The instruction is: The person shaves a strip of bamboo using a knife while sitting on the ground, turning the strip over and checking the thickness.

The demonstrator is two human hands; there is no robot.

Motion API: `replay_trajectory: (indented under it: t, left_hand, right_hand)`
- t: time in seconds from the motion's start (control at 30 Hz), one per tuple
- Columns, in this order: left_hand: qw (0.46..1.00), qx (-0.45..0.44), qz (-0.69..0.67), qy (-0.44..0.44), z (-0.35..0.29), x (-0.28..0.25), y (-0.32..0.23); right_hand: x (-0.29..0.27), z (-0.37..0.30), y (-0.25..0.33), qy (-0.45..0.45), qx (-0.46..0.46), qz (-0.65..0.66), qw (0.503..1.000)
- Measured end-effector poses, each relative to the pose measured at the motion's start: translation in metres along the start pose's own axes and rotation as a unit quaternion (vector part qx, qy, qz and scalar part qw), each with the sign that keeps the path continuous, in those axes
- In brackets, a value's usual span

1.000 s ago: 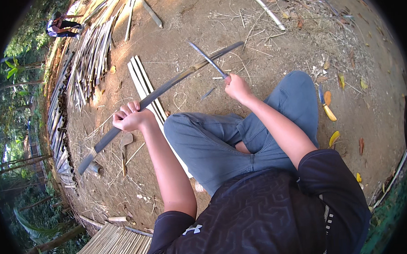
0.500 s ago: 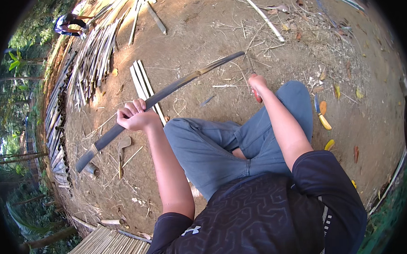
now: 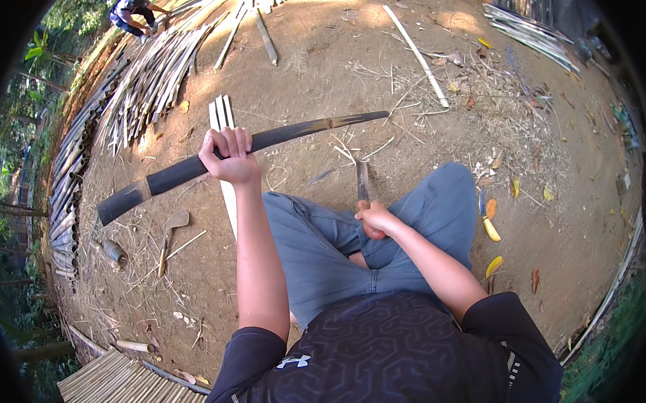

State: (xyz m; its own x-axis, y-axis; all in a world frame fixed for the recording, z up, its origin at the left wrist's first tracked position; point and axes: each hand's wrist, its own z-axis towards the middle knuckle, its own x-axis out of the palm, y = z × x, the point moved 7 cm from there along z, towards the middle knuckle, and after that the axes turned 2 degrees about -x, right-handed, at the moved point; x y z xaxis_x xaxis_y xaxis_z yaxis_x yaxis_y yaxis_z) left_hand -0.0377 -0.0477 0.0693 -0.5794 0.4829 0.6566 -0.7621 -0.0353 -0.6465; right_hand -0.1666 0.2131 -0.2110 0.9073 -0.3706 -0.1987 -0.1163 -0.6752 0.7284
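My left hand is closed around a long dark strip of split bamboo, which runs across in front of me and bends slightly, with pale bands at its joints. In my right hand is a knife with a reddish-brown wooden handle; its broad dark blade points away from me, above the ground between my knees. Blade and strip are apart. Beneath the strip, several pale bamboo slats lie on the ground, partly covered by my left hand and forearm.
To the left lie a hatchet-like tool and a short bamboo piece. A yellow-handled knife rests by my right knee. Piles of bamboo stretch along the far left, where another person bends down. A slatted bamboo mat is at lower left.
My right hand has drawn the knife back toward my lap and to the left. The strip has swung closer to level, its left end rising, and the view has shifted.
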Motion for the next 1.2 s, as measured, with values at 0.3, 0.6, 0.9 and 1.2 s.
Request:
replay_trajectory:
  t: [0.3,0.6,0.9,1.2]
  left_hand:
    - [0.999,0.000,0.017,0.028,-0.008,0.037,0.011]
    - [0.989,0.038,0.004,-0.141,-0.017,0.036,0.012]
    - [0.989,0.020,-0.012,-0.144,-0.023,0.016,0.016]
    - [0.975,0.048,0.182,-0.117,0.002,0.004,-0.015]
  right_hand:
    - [-0.063,-0.001,0.133,-0.198,-0.288,-0.270,0.897]
    - [-0.020,0.020,0.192,-0.291,-0.440,-0.168,0.833]
    - [-0.022,-0.010,0.217,-0.321,-0.521,-0.138,0.779]
    - [-0.046,0.016,0.272,-0.214,-0.547,-0.261,0.766]
